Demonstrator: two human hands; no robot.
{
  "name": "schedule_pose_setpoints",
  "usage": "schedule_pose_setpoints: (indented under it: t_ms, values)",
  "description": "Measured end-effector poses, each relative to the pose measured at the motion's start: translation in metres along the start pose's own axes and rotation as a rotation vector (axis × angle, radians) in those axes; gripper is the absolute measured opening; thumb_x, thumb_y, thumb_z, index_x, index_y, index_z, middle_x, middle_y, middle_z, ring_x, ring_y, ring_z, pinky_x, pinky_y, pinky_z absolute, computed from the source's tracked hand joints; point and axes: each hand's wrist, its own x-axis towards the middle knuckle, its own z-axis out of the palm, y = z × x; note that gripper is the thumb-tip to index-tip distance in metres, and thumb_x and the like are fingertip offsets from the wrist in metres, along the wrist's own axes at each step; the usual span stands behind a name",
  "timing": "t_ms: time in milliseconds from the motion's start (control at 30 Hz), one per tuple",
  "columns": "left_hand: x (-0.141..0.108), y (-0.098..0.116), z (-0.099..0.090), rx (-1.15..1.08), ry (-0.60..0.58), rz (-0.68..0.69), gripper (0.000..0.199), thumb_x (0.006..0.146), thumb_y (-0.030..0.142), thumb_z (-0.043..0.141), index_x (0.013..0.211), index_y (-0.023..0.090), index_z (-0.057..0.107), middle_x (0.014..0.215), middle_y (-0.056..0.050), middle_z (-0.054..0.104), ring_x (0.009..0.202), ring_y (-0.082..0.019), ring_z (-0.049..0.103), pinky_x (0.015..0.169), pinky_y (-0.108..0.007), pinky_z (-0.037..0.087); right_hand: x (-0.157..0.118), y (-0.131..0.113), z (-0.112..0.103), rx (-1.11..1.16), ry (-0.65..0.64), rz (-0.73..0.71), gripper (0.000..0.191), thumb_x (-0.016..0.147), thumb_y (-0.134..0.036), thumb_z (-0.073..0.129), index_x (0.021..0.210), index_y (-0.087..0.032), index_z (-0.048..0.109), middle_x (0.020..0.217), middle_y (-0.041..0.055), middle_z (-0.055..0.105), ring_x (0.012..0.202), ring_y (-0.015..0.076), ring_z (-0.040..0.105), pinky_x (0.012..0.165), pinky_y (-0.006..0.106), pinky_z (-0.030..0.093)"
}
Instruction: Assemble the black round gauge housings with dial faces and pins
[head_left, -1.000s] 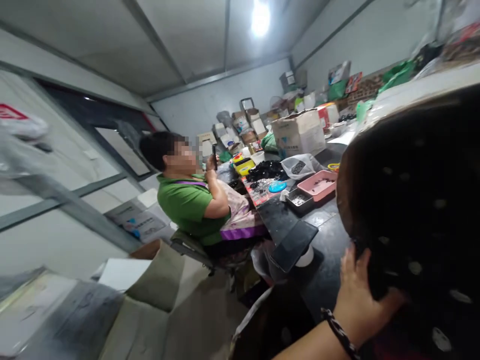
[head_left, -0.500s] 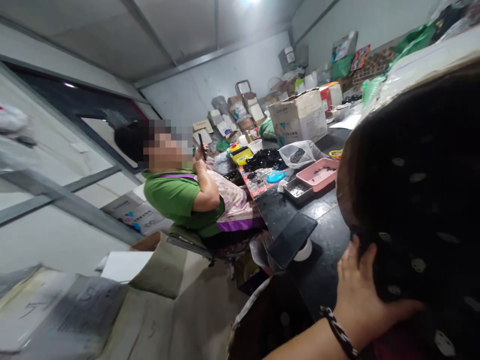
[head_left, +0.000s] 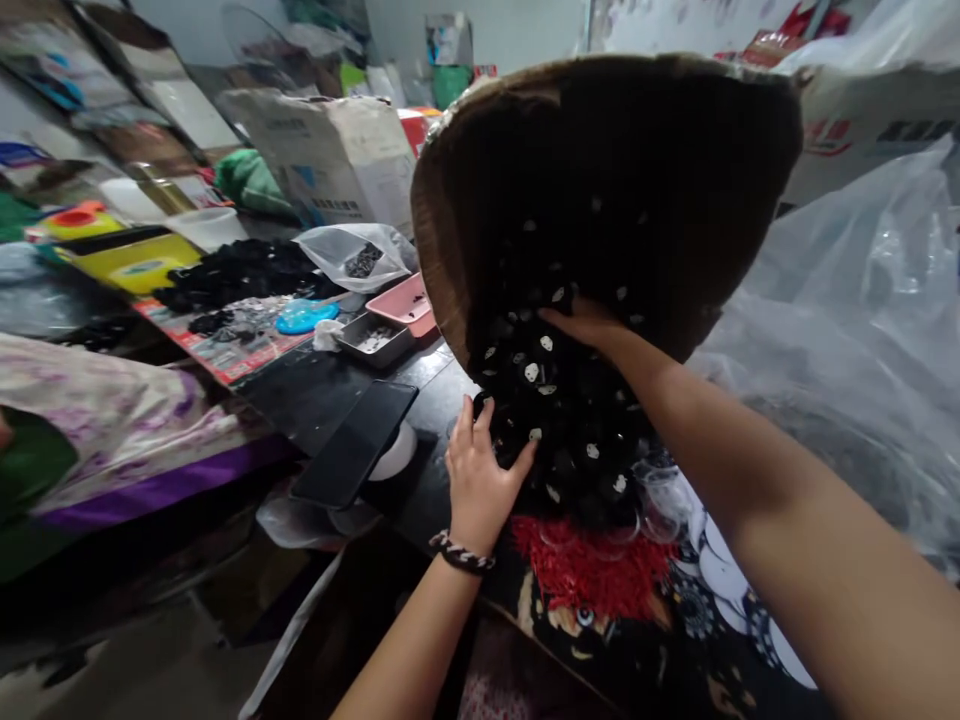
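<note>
A rounded brown cardboard container (head_left: pixel 444 240) lies tipped towards me on the dark table, its inside in deep shadow. Many small black pieces (head_left: pixel 574 425) with whitish marks spill from its mouth in a heap. My left hand (head_left: pixel 480 480), with a braided bracelet at the wrist, rests against the heap's left edge, fingers and thumb spread. Inside the mouth, my right hand (head_left: pixel 592 325) reaches over the pieces; most of its fingers are lost in the dark. Below the heap lies red shredded material (head_left: pixel 592 570), with white discs (head_left: pixel 720 565) to its right.
A phone (head_left: pixel 356 445) rests on a round white object left of my left hand. Beyond are a grey tray (head_left: pixel 379 340), a pink tray (head_left: pixel 405 305), a blue lid (head_left: pixel 306 316) and a black heap (head_left: pixel 247 270). Clear plastic sheeting (head_left: pixel 862 330) lies right. A co-worker's apron (head_left: pixel 112 420) shows left.
My view has swung right and down, so the container's mouth and heap now show. My right arm has come into view, reaching inside. My left hand stays spread at the edge.
</note>
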Motion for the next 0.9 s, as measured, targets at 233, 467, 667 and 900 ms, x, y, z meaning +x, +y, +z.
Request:
schedule_pose_setpoints:
  t_ms: [233, 467, 667, 900]
  values:
    - [0.001, -0.007, -0.01, -0.082, 0.08, 0.055, 0.064, 0.093, 0.048, 0.052, 0.144, 0.012, 0.039, 0.156, -0.023, 0.034, 0.146, -0.033, 0.031, 0.118, -0.053, 0.027, -0.029, -0.032, -0.025, -0.071, -0.017, 0.056, 0.064, 0.087, -0.032, 0.077, 0.138, -0.006, 0.049, 0.131, 0.0176, 0.055, 0.123, 0.0385, 0.049, 0.107, 0.05, 0.04]
    - [-0.087, 0.017, -0.03, -0.064, -0.262, 0.603, 0.078, 0.087, 0.057, 0.058, 0.153, 0.027, 0.028, 0.163, -0.014, 0.021, 0.151, -0.035, 0.015, 0.121, -0.058, 0.012, -0.248, -0.051, -0.075, 0.051, 0.008, -0.175, 0.025, 0.098, -0.024, 0.051, 0.12, -0.018, 0.06, 0.118, 0.0073, 0.065, 0.109, 0.0258, 0.06, 0.097, 0.041, 0.048]
    - [-0.102, 0.047, 0.006, 0.105, -0.295, 0.626, 0.075, 0.087, 0.055, 0.059, 0.151, 0.026, 0.034, 0.164, -0.019, 0.013, 0.15, -0.042, 0.012, 0.117, -0.064, 0.017, -0.395, -0.037, -0.07, -0.044, 0.074, 0.048, 0.025, 0.103, -0.025, 0.044, 0.124, -0.022, 0.056, 0.124, 0.0072, 0.061, 0.118, 0.0268, 0.053, 0.111, 0.051, 0.033]
    - [-0.087, 0.071, 0.026, 0.138, -0.319, 0.518, 0.073, 0.09, 0.052, 0.056, 0.152, 0.02, 0.034, 0.163, -0.022, 0.018, 0.149, -0.043, 0.014, 0.116, -0.065, 0.014, -0.444, -0.009, -0.077, -0.274, 0.086, 0.266, 0.038, 0.097, -0.027, 0.051, 0.132, -0.014, 0.053, 0.141, 0.016, 0.045, 0.134, 0.0292, 0.037, 0.115, 0.056, 0.026]
